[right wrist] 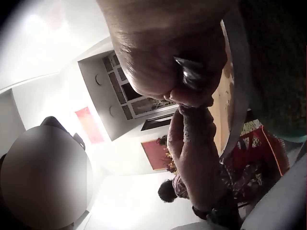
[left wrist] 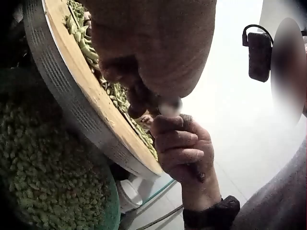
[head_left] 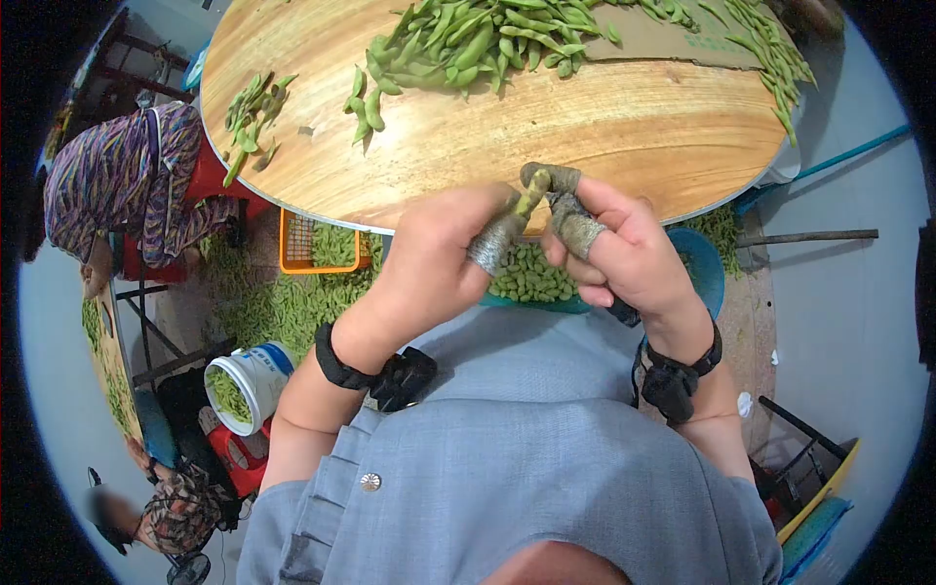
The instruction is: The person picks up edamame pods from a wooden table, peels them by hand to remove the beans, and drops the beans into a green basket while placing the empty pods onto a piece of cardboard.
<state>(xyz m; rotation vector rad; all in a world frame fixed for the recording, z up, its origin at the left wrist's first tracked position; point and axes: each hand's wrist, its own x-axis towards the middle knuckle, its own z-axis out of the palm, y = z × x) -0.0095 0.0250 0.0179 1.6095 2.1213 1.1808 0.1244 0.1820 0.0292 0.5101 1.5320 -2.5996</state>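
In the head view a yellowish-green bean pod (head_left: 531,193) sits between the two hands, over the near edge of the round wooden table (head_left: 468,136). My left hand (head_left: 434,249) pinches the pod's lower part, grey wrapping around its thumb. My right hand (head_left: 634,244), with dark, stained wrapping on thumb and index finger, grips the pod's upper end. Directly below the hands is a teal basin of shelled green beans (head_left: 531,273). Both wrist views show the hands meeting at the fingertips, with the pod mostly hidden there.
A heap of green pods (head_left: 468,44) covers the table's far side, partly on cardboard (head_left: 673,41). A smaller pile (head_left: 255,112) lies left. An orange basket (head_left: 292,255), a white bucket (head_left: 255,390) and scattered pods stand on the floor. Two other people sit at left.
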